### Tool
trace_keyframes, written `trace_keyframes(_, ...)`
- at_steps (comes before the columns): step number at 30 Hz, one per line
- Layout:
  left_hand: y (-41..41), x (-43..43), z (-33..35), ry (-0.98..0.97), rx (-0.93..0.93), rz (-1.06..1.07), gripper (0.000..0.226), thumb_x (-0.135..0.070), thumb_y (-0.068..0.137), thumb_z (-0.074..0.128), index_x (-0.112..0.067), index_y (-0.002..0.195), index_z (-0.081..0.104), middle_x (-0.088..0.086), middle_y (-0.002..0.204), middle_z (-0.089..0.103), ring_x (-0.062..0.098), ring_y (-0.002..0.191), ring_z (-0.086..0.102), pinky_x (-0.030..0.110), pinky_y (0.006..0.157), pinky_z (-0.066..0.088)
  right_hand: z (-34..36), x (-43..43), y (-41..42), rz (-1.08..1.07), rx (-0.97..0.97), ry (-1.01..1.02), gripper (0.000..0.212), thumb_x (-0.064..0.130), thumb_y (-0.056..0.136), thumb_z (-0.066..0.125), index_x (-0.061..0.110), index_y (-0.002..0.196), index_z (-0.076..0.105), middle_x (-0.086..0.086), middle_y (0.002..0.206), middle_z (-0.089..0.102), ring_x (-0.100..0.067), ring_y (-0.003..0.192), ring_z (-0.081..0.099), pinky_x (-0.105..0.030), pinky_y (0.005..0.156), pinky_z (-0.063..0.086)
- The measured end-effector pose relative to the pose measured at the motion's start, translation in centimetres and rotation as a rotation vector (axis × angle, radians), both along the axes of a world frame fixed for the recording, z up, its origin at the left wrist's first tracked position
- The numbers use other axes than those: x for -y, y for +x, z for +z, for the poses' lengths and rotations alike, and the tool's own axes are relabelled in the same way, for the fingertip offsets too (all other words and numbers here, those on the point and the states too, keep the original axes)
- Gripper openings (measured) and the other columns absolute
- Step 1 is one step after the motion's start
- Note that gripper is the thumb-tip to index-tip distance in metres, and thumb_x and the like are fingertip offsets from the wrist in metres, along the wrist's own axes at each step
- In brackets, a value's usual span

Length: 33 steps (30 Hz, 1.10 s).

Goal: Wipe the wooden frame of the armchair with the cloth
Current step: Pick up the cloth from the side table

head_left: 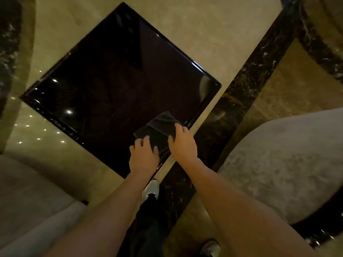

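Observation:
A dark cloth (159, 127) lies on the near corner of a glossy dark square table (115, 86). My left hand (143, 156) rests on the cloth's near edge, fingers curled onto it. My right hand (182, 143) presses on the cloth's right side, fingers bent over it. A grey upholstered armchair (282, 164) stands at the right, with its dark wooden frame (315, 230) showing under the seat. Another upholstered seat (27, 191) fills the lower left.
The floor is beige marble (185, 25) with a dark veined strip (232, 108) running diagonally past the table. My white shoes (151, 189) stand on the floor below the table corner. A curved dark marble border (315, 43) is at the upper right.

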<state>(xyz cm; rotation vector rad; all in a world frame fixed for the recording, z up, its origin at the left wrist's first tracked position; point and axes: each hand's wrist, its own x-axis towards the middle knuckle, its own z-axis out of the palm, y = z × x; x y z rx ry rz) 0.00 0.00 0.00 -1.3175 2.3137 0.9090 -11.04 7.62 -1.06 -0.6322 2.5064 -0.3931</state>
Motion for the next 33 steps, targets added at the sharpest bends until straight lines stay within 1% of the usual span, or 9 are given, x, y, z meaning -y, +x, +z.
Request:
trace_keyframes(5, -2.7, 2.4, -6.6, 0.048, 0.009, 0.354, 0.08, -0.044, 0.092, 0.064, -0.013, 0.154, 0.023, 0.018, 0.154, 0.025, 0.043, 0.134, 0.031, 0.047, 0.102, 0.041, -7.0, 2.6, -2.7, 0.072, -0.009, 0.107, 0.086, 0.048, 0.094, 0.063, 0.017, 0.158, 0.015, -0.013, 0.161, 0.033, -0.036, 0.147, 0.029, -0.054, 0.118, 0.028)
trace_keyframes(10, -2.7, 2.6, -8.3, 0.097, 0.009, 0.272, 0.027, -0.027, 0.083, 0.074, -0.01, 0.102, 0.064, 0.017, 0.119, 0.054, 0.038, 0.11, 0.051, 0.043, 0.095, 0.045, -8.0, 1.6, -3.0, -0.221, 0.458, 0.009, 0.032, 0.02, 0.088, 0.073, 0.024, 0.113, 0.053, 0.0, 0.107, 0.063, -0.017, 0.09, 0.063, -0.035, 0.077, 0.058)
trace_keyframes(13, -1.2, 1.7, -6.3, 0.431, -0.194, 0.555, 0.012, -0.013, 0.084, 0.071, -0.015, 0.093, 0.065, 0.013, 0.099, 0.067, 0.033, 0.094, 0.066, 0.049, 0.085, 0.056, -5.1, -1.4, -1.5, -0.458, 0.78, -0.12, 0.023, 0.016, 0.09, 0.072, 0.033, 0.096, 0.059, -0.001, 0.103, 0.066, -0.02, 0.094, 0.065, -0.035, 0.076, 0.055)
trace_keyframes(17, 2.1, -1.7, -1.9, 0.896, -0.368, 0.881, 0.019, -0.003, 0.088, 0.068, -0.013, 0.105, 0.068, 0.014, 0.096, 0.076, 0.031, 0.085, 0.075, 0.043, 0.064, 0.062, 0.9, -7.3, 1.4, -0.726, 0.916, -0.342, 0.032, 0.008, 0.094, 0.066, 0.031, 0.115, 0.065, -0.005, 0.115, 0.069, -0.026, 0.109, 0.065, -0.049, 0.096, 0.054)
trace_keyframes(23, 4.2, -12.7, 4.1, 0.979, -0.317, 0.528, 0.027, -0.032, 0.09, 0.069, -0.02, 0.115, 0.07, 0.008, 0.108, 0.076, 0.027, 0.098, 0.073, 0.043, 0.081, 0.06, 10.7, -20.2, 8.5, -0.887, 0.838, -0.518, 0.037, 0.015, 0.096, 0.062, 0.049, 0.086, 0.069, 0.009, 0.09, 0.075, -0.012, 0.084, 0.074, -0.038, 0.072, 0.06)
trace_keyframes(25, 5.2, -18.2, 6.1, 0.855, -0.331, 0.356, 0.009, -0.038, 0.091, 0.067, -0.036, 0.098, 0.073, -0.005, 0.095, 0.078, 0.017, 0.092, 0.074, 0.032, 0.074, 0.061, 13.5, -26.1, 11.4, -0.884, 0.777, -0.549, 0.038, 0.012, 0.096, 0.062, 0.049, 0.092, 0.068, 0.009, 0.095, 0.075, -0.012, 0.089, 0.073, -0.036, 0.075, 0.061)
trace_keyframes(28, 6.8, -26.1, 8.8, 0.678, -0.443, 0.129, 0.022, -0.035, 0.093, 0.065, -0.051, 0.08, 0.072, -0.022, 0.077, 0.075, -0.002, 0.074, 0.071, 0.013, 0.057, 0.053, 16.5, -34.8, 15.1, -0.876, 0.664, -0.586, 0.033, 0.005, 0.095, 0.063, 0.036, 0.107, 0.064, 0.002, 0.108, 0.072, -0.014, 0.101, 0.069, -0.037, 0.088, 0.057)
trace_keyframes(31, 6.7, -32.4, 11.2, 0.594, -0.537, 0.008, 0.004, -0.046, 0.086, 0.067, -0.048, 0.084, 0.069, -0.019, 0.082, 0.074, -0.002, 0.076, 0.07, 0.012, 0.061, 0.051, 19.3, -41.9, 15.6, -0.861, 0.527, -0.506, 0.033, 0.007, 0.094, 0.066, 0.037, 0.106, 0.058, 0.014, 0.103, 0.065, -0.006, 0.098, 0.064, -0.012, 0.072, 0.048)
trace_keyframes(33, 5.4, -35.4, 12.2, 0.5, -0.609, -0.012, 0.006, -0.05, 0.082, 0.068, -0.044, 0.083, 0.066, -0.02, 0.082, 0.071, -0.003, 0.075, 0.067, 0.009, 0.06, 0.048, 20.3, -45.4, 14.4, -0.876, 0.428, -0.451, 0.033, 0.009, 0.094, 0.068, 0.028, 0.119, 0.056, 0.01, 0.107, 0.063, -0.018, 0.109, 0.062, -0.013, 0.073, 0.046)
